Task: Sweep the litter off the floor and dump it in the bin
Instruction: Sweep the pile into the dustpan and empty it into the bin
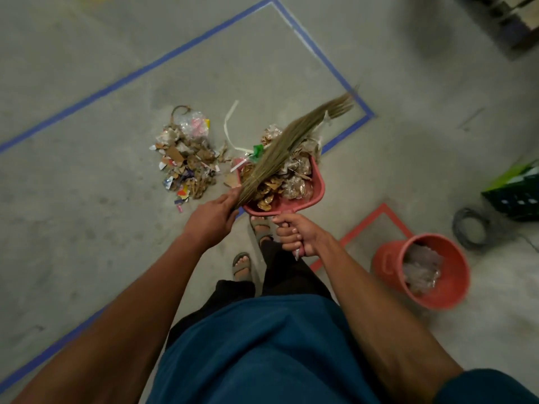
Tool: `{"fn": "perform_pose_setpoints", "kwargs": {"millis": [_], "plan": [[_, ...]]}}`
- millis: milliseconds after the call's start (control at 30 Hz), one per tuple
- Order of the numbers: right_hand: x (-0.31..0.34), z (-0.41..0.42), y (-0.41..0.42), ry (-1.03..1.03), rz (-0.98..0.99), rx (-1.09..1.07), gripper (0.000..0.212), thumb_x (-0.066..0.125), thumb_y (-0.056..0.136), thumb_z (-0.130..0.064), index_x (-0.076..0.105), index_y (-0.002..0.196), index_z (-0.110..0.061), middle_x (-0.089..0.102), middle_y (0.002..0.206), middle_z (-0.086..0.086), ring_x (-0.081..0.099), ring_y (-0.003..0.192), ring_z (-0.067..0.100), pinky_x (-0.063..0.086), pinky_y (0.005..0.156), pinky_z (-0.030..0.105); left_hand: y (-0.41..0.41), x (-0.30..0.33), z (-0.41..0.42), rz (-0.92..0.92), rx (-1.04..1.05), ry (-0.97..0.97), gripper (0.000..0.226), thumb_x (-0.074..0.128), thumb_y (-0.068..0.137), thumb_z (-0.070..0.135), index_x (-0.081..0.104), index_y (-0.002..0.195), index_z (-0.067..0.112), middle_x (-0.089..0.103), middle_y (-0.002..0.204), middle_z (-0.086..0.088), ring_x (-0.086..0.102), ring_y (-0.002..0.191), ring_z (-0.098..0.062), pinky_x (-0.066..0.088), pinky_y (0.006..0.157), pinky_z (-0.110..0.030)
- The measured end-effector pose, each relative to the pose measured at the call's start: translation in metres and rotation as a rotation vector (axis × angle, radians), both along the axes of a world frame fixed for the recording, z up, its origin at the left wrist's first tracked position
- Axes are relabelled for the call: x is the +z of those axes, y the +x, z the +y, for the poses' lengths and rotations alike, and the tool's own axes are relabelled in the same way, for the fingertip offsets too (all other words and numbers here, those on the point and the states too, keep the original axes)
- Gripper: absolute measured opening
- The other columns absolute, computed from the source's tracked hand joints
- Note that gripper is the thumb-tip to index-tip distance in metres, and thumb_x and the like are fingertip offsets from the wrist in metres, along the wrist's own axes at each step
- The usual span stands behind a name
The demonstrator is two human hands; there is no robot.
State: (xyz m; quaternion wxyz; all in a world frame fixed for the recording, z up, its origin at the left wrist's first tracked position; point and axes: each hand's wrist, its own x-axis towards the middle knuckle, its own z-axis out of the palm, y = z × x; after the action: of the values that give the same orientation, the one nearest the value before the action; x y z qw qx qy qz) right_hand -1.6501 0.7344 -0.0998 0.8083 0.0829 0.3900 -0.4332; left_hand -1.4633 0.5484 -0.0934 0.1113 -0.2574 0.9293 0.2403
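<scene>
Right hand (294, 237) is gripping the dustpan (287, 196) handle; left hand (211, 218) is gripping the broom (280, 154), bristles lying across the load. Dustpan is sitting full of litter, raised by the look of it. Second pile (185, 158) is lying on the floor just left of the dustpan, unswept. Bin (388, 263) is standing well right of the dustpan, some litter already showing inside. Judging it roughly half done: dump this load, then sweep the pile.

The dark pallet-like stack (507, 21) at one o'clock was blurred and cut by the frame's edge; the green-and-black crate (516, 191) at three o'clock was cropped; the broom (280, 153) hid part of the dustpan's (316, 188) litter
</scene>
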Motion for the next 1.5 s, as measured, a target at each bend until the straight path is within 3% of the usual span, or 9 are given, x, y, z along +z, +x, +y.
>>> {"fn": "perform_pose_setpoints", "kwargs": {"millis": [267, 400, 533, 667, 833, 1067, 1233, 1367, 1500], "plan": [[-0.007, 0.126, 0.023, 0.01, 0.001, -0.373, 0.051, 0.056, 0.099, -0.019, 0.012, 0.075, -0.026, 0.021, 0.044, -0.007, 0.017, 0.031, 0.005, 0.022, 0.029, 0.02, -0.045, 0.018, 0.071, 0.021, -0.305, -0.011, 0.066, 0.049, 0.106, 0.038, 0.021, 0.165, 0.032, 0.044, 0.162, -0.001, 0.066, 0.116, -0.035, 0.058, 0.091, -0.043], [-0.004, 0.186, 0.025, 0.034, 0.042, -0.539, 0.049, 0.055, 0.098, -0.019, 0.013, 0.075, -0.025, 0.022, 0.042, -0.008, 0.016, 0.031, 0.004, 0.019, 0.029, 0.018, -0.084, 0.022, 0.118, 0.015, -0.448, -0.002, 0.065, 0.048, 0.106, 0.037, 0.021, 0.165, 0.034, 0.042, 0.163, 0.002, 0.065, 0.118, -0.035, 0.057, 0.091, -0.044], [-0.001, 0.251, 0.017, 0.069, 0.034, -0.658, 0.052, 0.046, 0.102, -0.021, 0.034, 0.052, -0.022, 0.023, 0.038, -0.008, 0.017, 0.028, 0.004, 0.017, 0.029, 0.018, -0.131, 0.022, 0.176, -0.024, -0.579, -0.017, 0.065, 0.046, 0.107, 0.039, 0.015, 0.164, 0.04, 0.037, 0.165, 0.008, 0.063, 0.123, -0.033, 0.056, 0.093, -0.042], [-0.01, 0.321, 0.008, 0.052, 0.01, -0.739, 0.056, 0.046, 0.101, -0.024, 0.033, 0.047, -0.022, 0.022, 0.036, -0.007, 0.013, 0.03, 0.007, 0.02, 0.029, 0.018, -0.174, 0.014, 0.246, -0.068, -0.692, -0.01, 0.066, 0.046, 0.107, 0.039, 0.013, 0.164, 0.042, 0.04, 0.164, 0.005, 0.064, 0.119, -0.035, 0.058, 0.093, -0.043], [-0.032, 0.399, -0.009, 0.057, -0.076, -0.912, 0.049, 0.052, 0.099, -0.019, 0.021, 0.06, -0.023, 0.017, 0.04, -0.007, 0.013, 0.03, 0.006, 0.021, 0.028, 0.019, -0.221, -0.006, 0.329, -0.128, -0.8, -0.035, 0.066, 0.044, 0.108, 0.04, 0.009, 0.164, 0.045, 0.041, 0.163, 0.003, 0.066, 0.114, -0.036, 0.058, 0.088, -0.044], [-0.049, 0.47, -0.037, 0.039, -0.075, -1.014, 0.042, 0.061, 0.094, -0.019, 0.034, 0.062, -0.022, 0.022, 0.042, -0.008, 0.012, 0.033, 0.006, 0.011, 0.036, 0.022, -0.272, -0.015, 0.409, -0.189, -0.905, -0.042, 0.064, 0.039, 0.11, 0.039, 0.007, 0.165, 0.041, 0.037, 0.166, 0.001, 0.065, 0.113, -0.038, 0.058, 0.089, -0.047], [-0.055, 0.496, -0.061, 0.133, -0.068, -1.111, 0.046, 0.057, 0.093, -0.018, 0.015, 0.075, -0.026, 0.012, 0.047, -0.007, 0.016, 0.03, 0.005, 0.012, 0.034, 0.021, -0.313, -0.033, 0.445, -0.24, -0.959, -0.026, 0.065, 0.042, 0.109, 0.036, 0.009, 0.165, 0.041, 0.04, 0.164, -0.003, 0.064, 0.116, -0.038, 0.058, 0.092, -0.048], [-0.074, 0.513, -0.078, 0.166, -0.107, -1.227, 0.036, 0.055, 0.095, -0.018, 0.033, 0.066, -0.023, 0.02, 0.044, -0.009, 0.016, 0.031, 0.004, 0.011, 0.035, 0.021, -0.352, -0.06, 0.466, -0.265, -1.039, 0.052, 0.065, 0.043, 0.107, 0.041, 0.01, 0.163, 0.047, 0.04, 0.164, 0.001, 0.064, 0.117, -0.039, 0.057, 0.096, -0.049], [-0.104, 0.525, -0.095, 0.186, -0.136, -1.319, 0.034, 0.053, 0.097, -0.018, 0.037, 0.067, -0.022, 0.022, 0.044, -0.009, 0.016, 0.031, 0.003, 0.011, 0.036, 0.02, -0.391, -0.099, 0.489, -0.273, -1.149, 0.103, 0.065, 0.046, 0.107, 0.037, 0.016, 0.165, 0.041, 0.036, 0.166, 0.005, 0.062, 0.121, -0.039, 0.055, 0.098, -0.046]]}}
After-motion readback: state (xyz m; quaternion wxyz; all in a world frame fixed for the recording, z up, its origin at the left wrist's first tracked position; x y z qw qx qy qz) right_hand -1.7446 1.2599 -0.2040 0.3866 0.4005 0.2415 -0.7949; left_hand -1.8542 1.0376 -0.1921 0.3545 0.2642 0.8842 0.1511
